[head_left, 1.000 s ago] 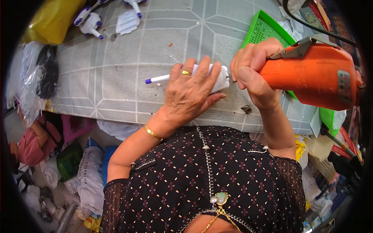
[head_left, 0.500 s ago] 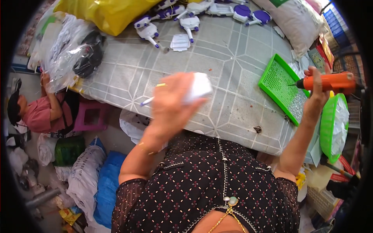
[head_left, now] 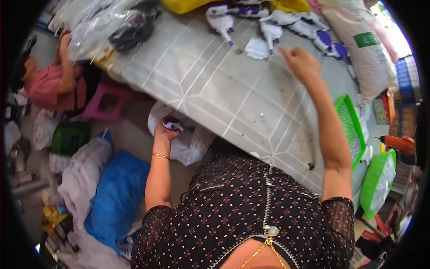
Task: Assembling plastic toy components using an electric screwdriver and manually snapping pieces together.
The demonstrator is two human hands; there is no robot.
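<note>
My left hand is down past the table's near edge, gripping a white-and-purple plastic device with a stubby handle. It hangs over a white plastic bag below the tabletop. My right hand reaches far across the table, forefinger stretched out, with nothing visible in it. Just beyond its fingertips lie a handled white-and-purple device and a flat white plastic piece. More such parts, some with round purple discs, are spread along the far side. An orange electric screwdriver hangs at the right.
A green tray with small metal pieces sits at the table's right edge, near a green basket. Full sacks stand at back right. Clear plastic bags lie far left, beside a seated person. A blue sack lies on the floor.
My left hand has carried the white-and-purple device from above the table down to the white bag. My right hand has let go of the electric screwdriver and moved left toward the parts. The view has turned.
</note>
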